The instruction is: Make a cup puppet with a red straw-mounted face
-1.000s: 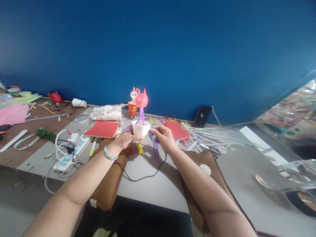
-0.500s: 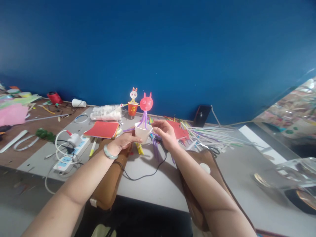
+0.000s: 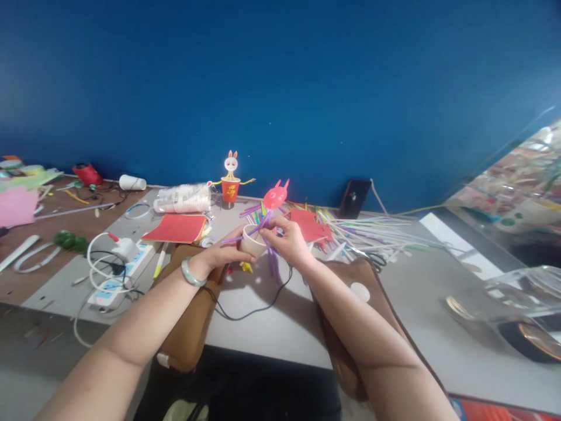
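A white paper cup [image 3: 253,244] is held over the table by my left hand [image 3: 223,250], whose fingers wrap its side. The cup tips so that its mouth faces partly toward me. My right hand [image 3: 287,241] pinches at the cup's right rim, by the purple pipe cleaners [image 3: 264,221] that rise from inside. On top of them leans a pink pig-head cutout [image 3: 276,197]. One purple pipe cleaner sticks out of the cup's left side. Exactly what the right fingertips grip is partly hidden. Behind stands a red cup [image 3: 230,190] with a white rabbit head [image 3: 231,164].
Left lie a red paper pad [image 3: 175,227], stacked paper cups [image 3: 183,199] and a power strip [image 3: 120,278] with cables. Right are red paper [image 3: 310,225], a heap of pipe cleaners [image 3: 372,231], scissors [image 3: 372,259] and a phone [image 3: 354,197] against the blue wall.
The cup has tilted toward me, and the pig head has dropped and leaned right. My right hand has moved in from beside the cup to its rim and closed there.
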Demonstrator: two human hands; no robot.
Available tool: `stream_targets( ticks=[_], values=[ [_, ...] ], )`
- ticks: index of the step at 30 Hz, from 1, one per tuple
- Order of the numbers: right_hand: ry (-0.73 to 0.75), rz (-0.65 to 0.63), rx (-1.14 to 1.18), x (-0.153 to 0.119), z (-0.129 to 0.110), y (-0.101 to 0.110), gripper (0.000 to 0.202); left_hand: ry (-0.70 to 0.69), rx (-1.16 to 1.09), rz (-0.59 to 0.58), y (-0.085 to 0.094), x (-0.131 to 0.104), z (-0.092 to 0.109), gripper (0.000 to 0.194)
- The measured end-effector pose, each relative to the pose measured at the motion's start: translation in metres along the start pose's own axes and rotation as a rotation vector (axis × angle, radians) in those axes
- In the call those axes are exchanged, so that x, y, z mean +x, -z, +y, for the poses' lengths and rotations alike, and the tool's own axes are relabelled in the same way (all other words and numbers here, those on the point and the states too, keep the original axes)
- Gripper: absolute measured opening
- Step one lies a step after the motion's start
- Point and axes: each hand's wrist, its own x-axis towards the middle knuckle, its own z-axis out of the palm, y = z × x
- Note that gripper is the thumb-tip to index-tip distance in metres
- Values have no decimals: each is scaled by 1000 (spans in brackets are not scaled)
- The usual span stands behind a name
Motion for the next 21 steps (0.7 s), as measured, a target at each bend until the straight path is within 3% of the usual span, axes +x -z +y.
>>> stream_targets(
  ticks=[6, 11, 16, 21],
  values=[
    [-18, -87, 91, 0, -5, 2, 21, -19, 80, -84, -2, -2, 5, 80],
    [-25, 11, 59, -1, -2, -2, 25, -84, 196, -103, -4, -2, 5, 69],
    [45, 90, -82, -3, -1, -7, 25, -199, 340, 38, -5, 3, -6, 59],
    [86, 123, -170, -6, -2, -12, 23, -176, 429, 151, -4, 6, -18, 62]
  ],
)
